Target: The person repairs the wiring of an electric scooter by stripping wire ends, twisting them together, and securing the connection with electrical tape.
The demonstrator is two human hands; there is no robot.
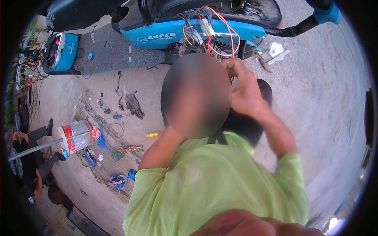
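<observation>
A scooter stands at the far side of the ground, its loose wires hanging just beyond the right hand. Left lie scattered tools (a can nearest the edge).

I was working at an open-air scooter repair spot on bare concrete ground. A blue electric scooter lay opened up with its wiring hanging out, and tools, loose wires and a red-and-white can were scattered across the ground
</observation>
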